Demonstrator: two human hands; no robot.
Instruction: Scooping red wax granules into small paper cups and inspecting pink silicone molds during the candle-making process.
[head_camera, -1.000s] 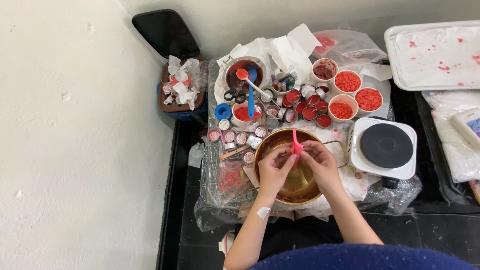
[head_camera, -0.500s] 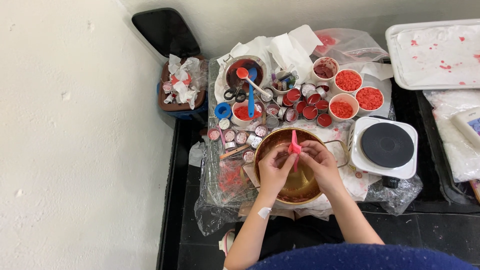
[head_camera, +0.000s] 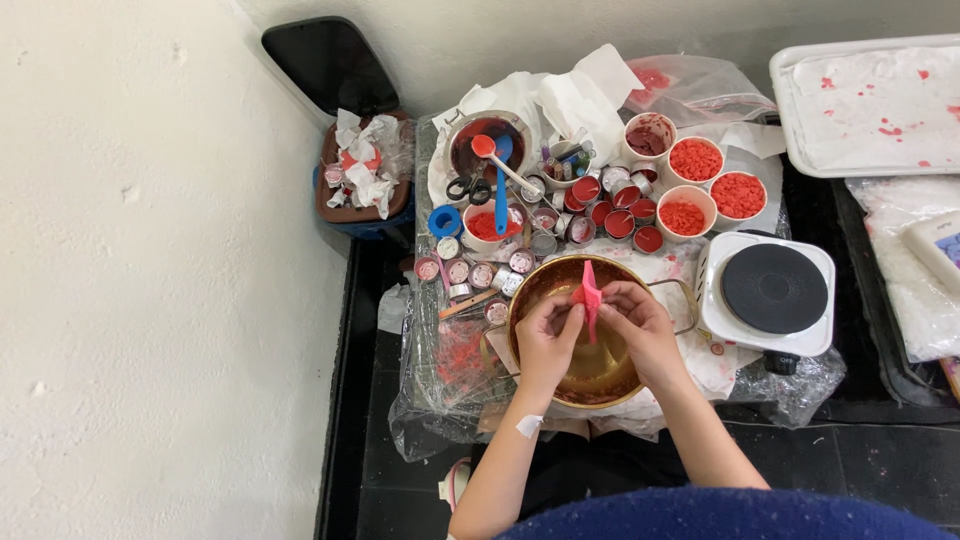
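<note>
I hold a small pink mould (head_camera: 589, 297) pinched between both hands: my left hand (head_camera: 545, 343) grips its lower left side with thumb and fingertips closed on it, and my right hand (head_camera: 637, 327) closes on its right side the same way. The pink mould stands roughly upright, directly above the brass bowl (head_camera: 530, 290), which serves as the reference point here. Both hands hover over the bowl's open middle; whether they touch its rim cannot be determined. The step in hand appears to be working the piece with the fingers over the bowl, so that whatever comes loose drops inside. I judge that the next move calls for steady, even pressure from both thumbs, with the piece kept centred above the bowl and clear of its edge. Just behind the bowl sit rows of small round tins (head_camera: 600, 212), some filled with red, some silver and empty. Behind and to the right of the bowl stand three white cups of red flakes (head_camera: 697, 160). Directly right of the bowl, near its handle, is a white hotplate (head_camera: 772, 290) with a black top. Behind and to the left of the bowl lie a blue spoon (head_camera: 500, 195) and scissors (head_camera: 463, 187). Further left of the bowl stands a brown bin (head_camera: 360, 205) stuffed with crumpled tissue.
</note>
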